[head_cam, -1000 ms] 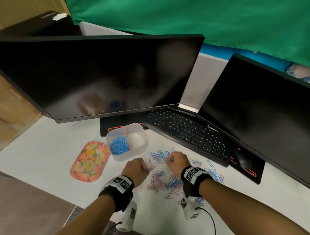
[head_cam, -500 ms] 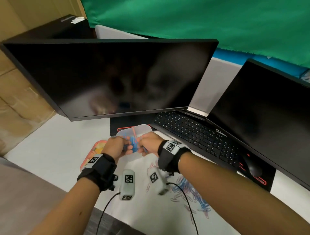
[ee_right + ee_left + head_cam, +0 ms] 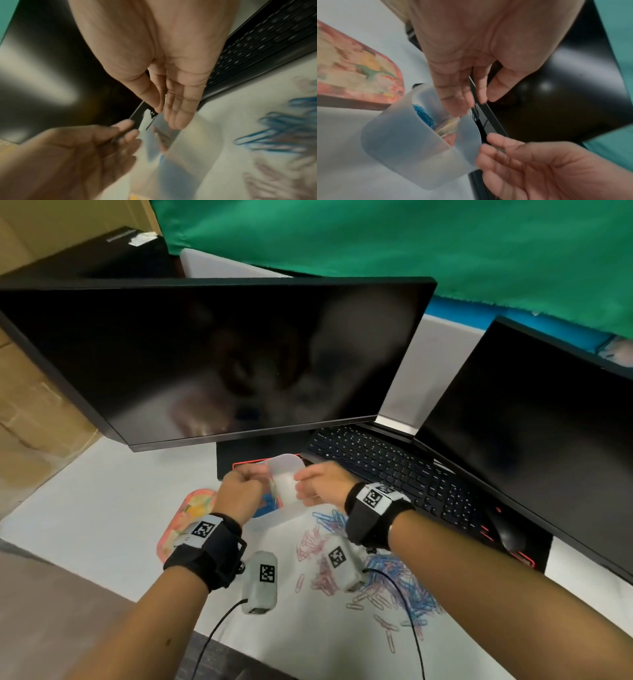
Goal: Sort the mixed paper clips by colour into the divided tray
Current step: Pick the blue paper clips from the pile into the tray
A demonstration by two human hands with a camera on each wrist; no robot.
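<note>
The translucent divided tray (image 3: 288,462) stands on the white table under both hands. Its left compartment holds blue clips (image 3: 265,505), which also show in the left wrist view as a blue clump (image 3: 423,116) behind the tray wall (image 3: 402,142). My left hand (image 3: 260,477) hovers over that compartment with its fingers (image 3: 458,97) pointing down, relaxed, and nothing visible between them. My right hand (image 3: 301,484) is beside it over the right compartment, its fingers (image 3: 178,108) straight and empty. The mixed pile of blue clips (image 3: 404,583) and pink clips (image 3: 315,542) lies nearer on the table.
A flowered oval tray (image 3: 186,515) lies left of the divided tray. A black keyboard (image 3: 387,467) and mouse (image 3: 507,532) sit to the right. Two dark monitors (image 3: 222,354) (image 3: 531,422) stand close behind. The table's edge runs along the near left.
Both hands left the clip pile and rose over the divided tray. Half a second ago they held blue clips there; now the fingers have loosened and show nothing.
</note>
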